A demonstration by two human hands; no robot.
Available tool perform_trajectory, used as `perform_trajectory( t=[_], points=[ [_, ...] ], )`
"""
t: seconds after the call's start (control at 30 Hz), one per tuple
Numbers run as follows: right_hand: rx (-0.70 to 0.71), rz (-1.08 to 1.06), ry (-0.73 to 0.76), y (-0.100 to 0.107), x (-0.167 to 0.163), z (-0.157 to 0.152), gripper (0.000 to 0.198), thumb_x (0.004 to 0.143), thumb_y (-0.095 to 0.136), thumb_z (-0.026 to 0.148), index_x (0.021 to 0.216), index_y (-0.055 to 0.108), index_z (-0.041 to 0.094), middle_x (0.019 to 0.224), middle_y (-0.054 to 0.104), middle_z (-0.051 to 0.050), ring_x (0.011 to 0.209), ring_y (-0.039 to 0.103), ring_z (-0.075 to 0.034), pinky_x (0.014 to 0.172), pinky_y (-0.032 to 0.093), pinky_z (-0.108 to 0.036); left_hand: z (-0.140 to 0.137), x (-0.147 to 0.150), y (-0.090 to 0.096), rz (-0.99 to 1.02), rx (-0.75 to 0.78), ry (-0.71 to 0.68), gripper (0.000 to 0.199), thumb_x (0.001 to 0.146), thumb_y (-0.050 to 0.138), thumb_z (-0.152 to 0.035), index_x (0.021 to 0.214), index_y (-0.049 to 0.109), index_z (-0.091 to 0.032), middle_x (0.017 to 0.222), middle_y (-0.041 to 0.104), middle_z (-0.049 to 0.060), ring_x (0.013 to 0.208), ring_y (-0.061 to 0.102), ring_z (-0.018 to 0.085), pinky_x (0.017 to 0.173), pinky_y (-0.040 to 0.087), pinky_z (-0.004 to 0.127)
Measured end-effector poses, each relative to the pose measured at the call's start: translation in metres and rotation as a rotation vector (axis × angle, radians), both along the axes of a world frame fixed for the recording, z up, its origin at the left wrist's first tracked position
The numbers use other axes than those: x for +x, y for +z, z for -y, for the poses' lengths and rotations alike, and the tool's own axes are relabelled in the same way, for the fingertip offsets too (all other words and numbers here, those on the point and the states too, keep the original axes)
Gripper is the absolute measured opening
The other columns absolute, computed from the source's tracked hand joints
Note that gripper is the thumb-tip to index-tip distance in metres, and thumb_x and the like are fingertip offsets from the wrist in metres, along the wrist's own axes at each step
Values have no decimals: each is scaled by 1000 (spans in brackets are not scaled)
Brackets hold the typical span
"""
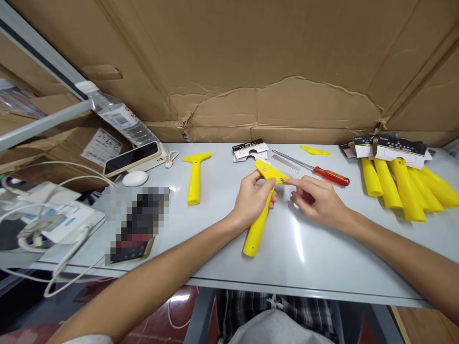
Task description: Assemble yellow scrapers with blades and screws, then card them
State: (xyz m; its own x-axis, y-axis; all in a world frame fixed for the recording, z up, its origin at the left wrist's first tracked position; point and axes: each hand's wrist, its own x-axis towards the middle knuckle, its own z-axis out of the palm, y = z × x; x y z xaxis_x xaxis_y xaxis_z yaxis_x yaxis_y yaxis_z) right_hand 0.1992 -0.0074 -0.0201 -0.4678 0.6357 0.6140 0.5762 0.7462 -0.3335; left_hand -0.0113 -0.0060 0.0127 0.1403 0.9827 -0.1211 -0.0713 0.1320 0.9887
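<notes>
My left hand (pixel 253 200) grips a yellow plastic scraper (pixel 258 224) by the top of its handle, its head lifted off the grey table (pixel 322 258). My right hand (pixel 317 198) lies beside it, with the index fingertip touching the right end of the scraper's head. A thin metal blade (pixel 286 163) and a red-handled screwdriver (pixel 324 174) lie just behind my hands. A second yellow scraper (pixel 195 176) rests on the table to the left. A small yellow cover piece (pixel 314 151) lies further back.
A pile of packaged yellow scrapers (pixel 401 184) with cardboard sleeves sits at the right. A loose cardboard sleeve (pixel 250 149) lies at the back. Phones (pixel 132 157), a white mouse-like object (pixel 135 178), cables and a water bottle (pixel 116 117) crowd the left. A cardboard wall stands behind.
</notes>
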Motion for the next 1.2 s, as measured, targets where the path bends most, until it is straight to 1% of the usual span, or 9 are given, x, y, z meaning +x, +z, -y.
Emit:
perform_trajectory(
  t=[0.23, 0.5, 0.67, 0.9, 1.2],
  points=[
    [-27, 4, -11, -1, 0, 0, 45, 91, 58, 13, 135, 68, 20, 83, 59, 0, 73, 50, 0, 68, 40, -13, 1, 2, 2, -17, 2, 0, 16, 90, 64, -33, 96, 60, -19, 53, 59, -5, 40, 51, 10, 42, 43, 21],
    [-14, 1, -20, -1, 0, 0, 46, 92, 58, 13, 137, 67, 21, 83, 58, 0, 71, 48, 1, 67, 40, -13, 1, 1, 1, -25, 2, -5, 16, 90, 64, -33, 97, 61, -19, 53, 58, -5, 40, 52, 10, 42, 43, 21],
    [-16, 12, -33, -1, 0, 0, 42, 93, 58, 17, 134, 69, 20, 84, 59, -1, 71, 50, 0, 66, 40, -14, 0, 1, -1, -29, 1, -5, 18, 90, 65, -35, 98, 61, -19, 53, 59, -5, 39, 52, 10, 42, 43, 21],
    [-2, 14, -39, -1, -1, 1, 50, 93, 58, 14, 142, 63, 22, 86, 59, 0, 70, 48, 1, 66, 40, -14, 1, 1, 3, -35, 13, -10, 18, 90, 64, -35, 99, 61, -19, 52, 58, -6, 39, 51, 10, 42, 43, 21],
    [-14, -3, -26, -2, 0, 0, 43, 93, 59, 17, 135, 68, 21, 86, 59, -2, 71, 48, 0, 66, 40, -14, 1, 0, 2, -36, 7, -13, 17, 90, 64, -34, 98, 60, -19, 51, 58, -5, 39, 51, 10, 42, 43, 21]
  ],
)
